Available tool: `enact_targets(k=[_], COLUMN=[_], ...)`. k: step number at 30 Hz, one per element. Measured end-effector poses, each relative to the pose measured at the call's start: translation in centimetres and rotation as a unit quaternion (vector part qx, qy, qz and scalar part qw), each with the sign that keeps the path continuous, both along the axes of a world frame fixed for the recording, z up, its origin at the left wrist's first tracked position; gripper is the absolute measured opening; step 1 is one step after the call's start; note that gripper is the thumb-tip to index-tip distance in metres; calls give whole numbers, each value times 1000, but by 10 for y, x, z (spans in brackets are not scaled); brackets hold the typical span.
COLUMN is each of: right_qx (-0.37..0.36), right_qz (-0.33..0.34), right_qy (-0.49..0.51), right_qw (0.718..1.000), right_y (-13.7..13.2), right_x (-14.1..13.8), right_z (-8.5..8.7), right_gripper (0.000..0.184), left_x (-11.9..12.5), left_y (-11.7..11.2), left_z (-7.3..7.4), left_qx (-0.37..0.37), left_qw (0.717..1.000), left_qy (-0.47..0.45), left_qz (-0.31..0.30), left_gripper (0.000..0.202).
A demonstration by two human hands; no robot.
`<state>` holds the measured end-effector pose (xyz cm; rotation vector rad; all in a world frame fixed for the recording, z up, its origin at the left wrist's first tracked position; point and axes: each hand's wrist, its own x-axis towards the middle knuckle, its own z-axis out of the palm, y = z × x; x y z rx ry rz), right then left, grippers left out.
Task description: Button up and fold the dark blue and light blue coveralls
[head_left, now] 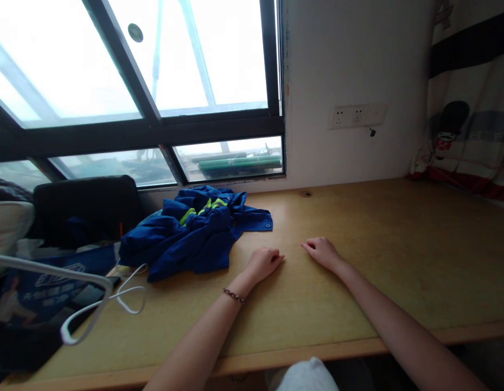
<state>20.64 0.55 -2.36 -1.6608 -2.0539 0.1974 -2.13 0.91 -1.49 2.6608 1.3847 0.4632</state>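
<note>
Two bare hands are held near each other at the middle of a wooden desk (406,260), with a narrow gap left between them. The fingers of the left hand (260,265) are curled inward, and a small hollow is seen by the thumb; a beaded bracelet (234,295) is worn on that wrist. The right hand (323,253) is likewise curled, its thumb and forefinger brought together toward the left. Whether the desktop is touched by either hand cannot be told.

Just beyond the left hand, a blue work garment (195,233) is heaped, crumpled, on the desk's left part, its yellow-green bands partly folded under and a snap shown at its right end. Beside it a white cord (134,313) is looped, and a white bent tube (52,263) is seen in front of a blue printed bag (89,266). Behind, the desk is bordered by a dark-framed window (219,128), a wall socket panel (357,115) and, at far right, a patterned curtain (471,130).
</note>
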Motion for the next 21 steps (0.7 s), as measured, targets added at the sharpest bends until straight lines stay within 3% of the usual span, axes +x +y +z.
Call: enact_targets(k=[21], right_qx=[3], right_qz=[-1], right_qy=[-1], right_qw=[1000], right_y=[1], right_x=[0], right_z=[-1], right_gripper=[40], left_x=[1], left_y=[-2], left_z=[2], left_qx=[-7], left_qw=[1000], left_qy=[5], left_qz=[8], left_gripper=[40])
